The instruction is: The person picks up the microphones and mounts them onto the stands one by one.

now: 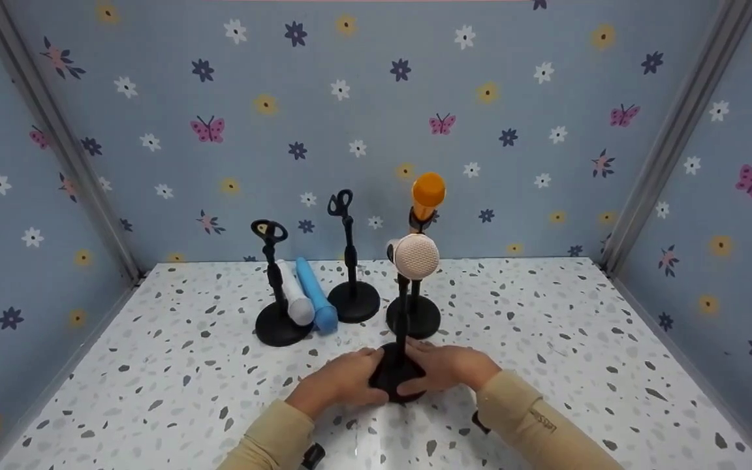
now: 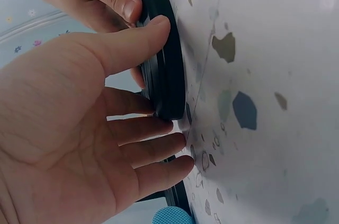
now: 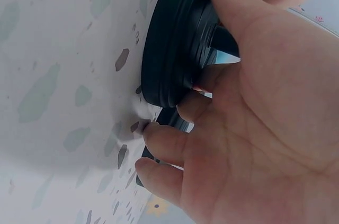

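My left hand (image 1: pixel 346 378) and right hand (image 1: pixel 448 367) hold the round black base of a microphone stand (image 1: pixel 389 373) from opposite sides, near the front. A pale pink microphone (image 1: pixel 417 256) sits in its clip, head towards me. In the left wrist view, the left thumb lies on the rim of the base (image 2: pixel 168 75) and the fingers reach along its far side. The right wrist view shows the right thumb on top of the base (image 3: pixel 172 38), fingers bent at its edge. Just behind, another stand (image 1: pixel 418 320) carries an orange microphone (image 1: pixel 428 190).
Two stands with bare clips, a left one (image 1: pixel 278 329) and a middle one (image 1: pixel 353 303), stand at the back left. Between them lie a white microphone (image 1: pixel 296 297) and a blue microphone (image 1: pixel 316 295). Flower-patterned walls (image 1: pixel 376 98) enclose the speckled table (image 1: pixel 546 313).
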{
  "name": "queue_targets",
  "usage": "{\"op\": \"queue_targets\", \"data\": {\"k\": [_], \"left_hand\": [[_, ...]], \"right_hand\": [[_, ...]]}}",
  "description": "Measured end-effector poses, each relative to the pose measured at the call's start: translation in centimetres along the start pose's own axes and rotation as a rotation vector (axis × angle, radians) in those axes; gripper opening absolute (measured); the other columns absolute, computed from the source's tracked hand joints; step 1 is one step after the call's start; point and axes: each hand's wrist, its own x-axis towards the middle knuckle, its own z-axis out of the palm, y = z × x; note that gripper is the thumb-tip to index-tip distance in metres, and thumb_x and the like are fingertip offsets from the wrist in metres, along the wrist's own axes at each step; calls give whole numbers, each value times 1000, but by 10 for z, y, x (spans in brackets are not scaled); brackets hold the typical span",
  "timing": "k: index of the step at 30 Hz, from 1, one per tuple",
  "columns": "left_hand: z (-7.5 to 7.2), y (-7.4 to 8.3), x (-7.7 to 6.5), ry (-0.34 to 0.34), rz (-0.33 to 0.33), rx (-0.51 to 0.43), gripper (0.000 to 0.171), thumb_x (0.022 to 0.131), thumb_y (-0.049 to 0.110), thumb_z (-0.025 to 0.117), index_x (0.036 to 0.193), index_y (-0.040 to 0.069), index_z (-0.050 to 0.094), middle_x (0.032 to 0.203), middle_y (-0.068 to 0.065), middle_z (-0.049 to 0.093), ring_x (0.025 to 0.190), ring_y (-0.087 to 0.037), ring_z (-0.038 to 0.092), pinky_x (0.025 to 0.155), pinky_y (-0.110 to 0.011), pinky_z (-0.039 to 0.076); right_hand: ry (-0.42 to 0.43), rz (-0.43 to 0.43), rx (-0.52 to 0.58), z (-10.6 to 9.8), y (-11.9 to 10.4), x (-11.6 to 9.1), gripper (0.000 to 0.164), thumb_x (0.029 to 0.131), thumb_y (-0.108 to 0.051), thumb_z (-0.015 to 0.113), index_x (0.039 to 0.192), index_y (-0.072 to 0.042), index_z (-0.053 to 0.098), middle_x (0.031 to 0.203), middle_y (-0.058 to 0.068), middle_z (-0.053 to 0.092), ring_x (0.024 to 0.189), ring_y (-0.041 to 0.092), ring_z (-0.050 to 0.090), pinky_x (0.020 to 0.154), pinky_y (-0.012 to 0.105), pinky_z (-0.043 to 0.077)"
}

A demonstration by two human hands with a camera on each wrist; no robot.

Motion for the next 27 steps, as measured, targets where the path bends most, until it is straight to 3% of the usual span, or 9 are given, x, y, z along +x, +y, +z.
{"op": "queue_targets", "data": {"k": [18, 27], "left_hand": [[0, 7, 1, 11, -49, 52, 85, 87, 38, 75, 153, -2, 40, 151, -18, 46, 135, -34, 48, 107, -53, 43], [4, 12, 2, 10, 11, 24, 82, 89, 34, 71, 154, -3, 37, 148, -16, 50, 128, -28, 56, 106, -40, 45]], "right_hand": [[7, 11, 51, -2, 2, -2, 97, 86, -73, 62, 163, -32, 20, 168, -3, 20, 145, 36, 36, 114, 56, 32], [-9, -10, 74, -3, 8, -5, 94, 90, -67, 63, 164, -27, 20, 167, 2, 23, 146, 31, 34, 114, 52, 33]]}}
